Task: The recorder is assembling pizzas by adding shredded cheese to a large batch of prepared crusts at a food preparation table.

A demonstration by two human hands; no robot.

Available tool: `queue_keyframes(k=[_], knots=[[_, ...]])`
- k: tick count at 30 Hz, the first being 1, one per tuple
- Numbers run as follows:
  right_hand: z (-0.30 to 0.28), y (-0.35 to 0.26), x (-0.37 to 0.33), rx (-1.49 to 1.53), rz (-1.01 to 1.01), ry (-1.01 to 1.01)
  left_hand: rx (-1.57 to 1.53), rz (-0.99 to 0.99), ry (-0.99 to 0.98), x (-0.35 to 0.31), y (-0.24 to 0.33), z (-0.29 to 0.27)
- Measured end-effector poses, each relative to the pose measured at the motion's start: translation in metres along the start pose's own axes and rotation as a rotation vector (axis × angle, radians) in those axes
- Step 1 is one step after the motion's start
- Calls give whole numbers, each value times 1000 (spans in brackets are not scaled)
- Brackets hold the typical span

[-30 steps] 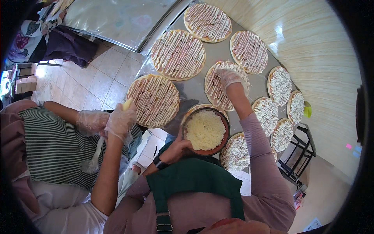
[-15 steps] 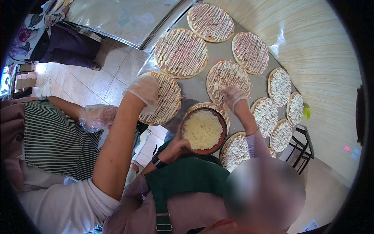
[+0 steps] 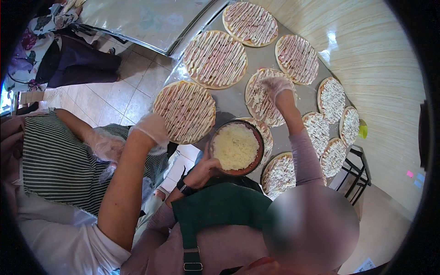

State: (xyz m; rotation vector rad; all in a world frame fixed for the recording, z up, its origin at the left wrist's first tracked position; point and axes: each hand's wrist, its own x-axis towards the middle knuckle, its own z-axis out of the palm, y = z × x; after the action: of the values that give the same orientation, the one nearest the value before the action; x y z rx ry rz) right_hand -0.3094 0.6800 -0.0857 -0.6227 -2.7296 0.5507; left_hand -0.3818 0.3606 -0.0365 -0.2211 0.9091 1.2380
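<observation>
My left hand (image 3: 205, 170), bare and with a dark band on the wrist, grips the near-left side of a round brown bowl (image 3: 260, 156). Grated pale cheese (image 3: 235, 146) fills much of it. Over a pizza (image 3: 271, 112) with sauce stripes and scattered cheese, my right hand (image 3: 277, 88) in a clear plastic glove reaches out. Its fingers are bent together around grated cheese, partly hidden. Part of another pizza (image 3: 266, 133) shows behind the bowl. At the left, a co-worker's gloved hand (image 3: 155, 129) is beside a striped pizza (image 3: 185, 112).
More sauce-striped pizzas (image 3: 215, 59) lie along the far part of the grey table (image 3: 231, 98). Several cheese-covered pizzas (image 3: 331, 101) are at the right, by the wood-patterned wall (image 3: 366, 59). The co-worker in a striped apron (image 3: 68, 160) stands close on my left. Another person (image 3: 82, 59) is farther off.
My right hand has moved to the far side of the same pizza. The co-worker's gloved hand has drawn back left off the striped pizza. My left hand still holds the bowl.
</observation>
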Motion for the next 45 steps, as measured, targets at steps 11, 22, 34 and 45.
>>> queue_keyframes(k=[11,22,34,45], knots=[[-82,-126,-77,422,139,-293,40,69,2,16,3,11],[-63,-130,-104,-184,-55,-739,179,20,2,24,-11,38],[-24,24,-39,446,430,-196,214,11,32,18,-11,35],[-20,23,-41,203,435,-261,220,93,41,15,-15,24]])
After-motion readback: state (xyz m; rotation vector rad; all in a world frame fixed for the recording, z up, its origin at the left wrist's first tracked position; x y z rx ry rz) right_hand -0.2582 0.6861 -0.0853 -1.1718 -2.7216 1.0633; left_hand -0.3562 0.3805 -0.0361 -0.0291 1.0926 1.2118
